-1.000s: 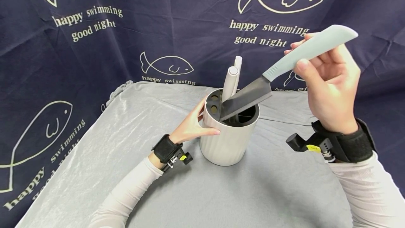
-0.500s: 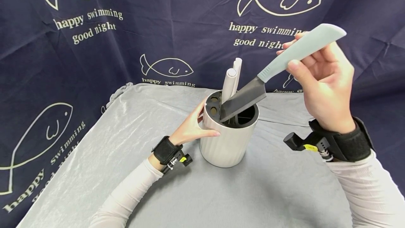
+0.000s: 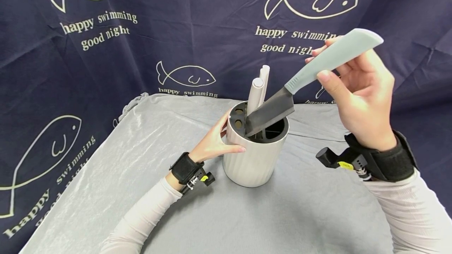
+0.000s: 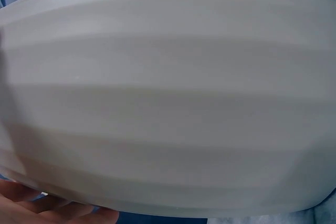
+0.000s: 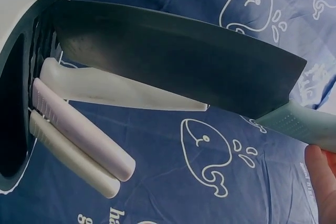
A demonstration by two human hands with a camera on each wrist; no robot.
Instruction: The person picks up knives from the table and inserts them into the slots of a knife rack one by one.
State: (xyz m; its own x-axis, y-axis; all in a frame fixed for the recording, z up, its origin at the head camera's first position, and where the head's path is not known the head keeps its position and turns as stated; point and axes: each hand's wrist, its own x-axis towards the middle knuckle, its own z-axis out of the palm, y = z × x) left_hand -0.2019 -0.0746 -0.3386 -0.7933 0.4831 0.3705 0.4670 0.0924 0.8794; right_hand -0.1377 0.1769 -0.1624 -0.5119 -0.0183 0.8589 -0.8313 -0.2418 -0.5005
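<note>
My left hand (image 3: 210, 142) grips a white ribbed round knife holder (image 3: 250, 164), thumb across its front and the other fingers round its far side. Its wall (image 4: 168, 98) fills the left wrist view, with fingers (image 4: 58, 208) at the lower left. My right hand (image 3: 369, 97) pinches the pale blue handle of a broad dark-bladed kitchen knife (image 3: 272, 113). The blade slants down left, its end at the slots in the holder's black top. Whether the tip is inside a slot I cannot tell. Beside the blade, white, lilac (image 5: 84, 129) and cream knife handles stick out of the holder.
A grey cloth (image 3: 212, 214) covers the table. Dark blue fabric with white fish drawings (image 3: 197, 30) hangs behind it. The holder's top also has round holes (image 3: 238, 124) on the left and a wide dark opening (image 3: 275, 130) on the right.
My right hand has moved the knife slightly left and down, bringing its handle nearer the holder. My left hand stays round the holder, and the other knives keep their places.
</note>
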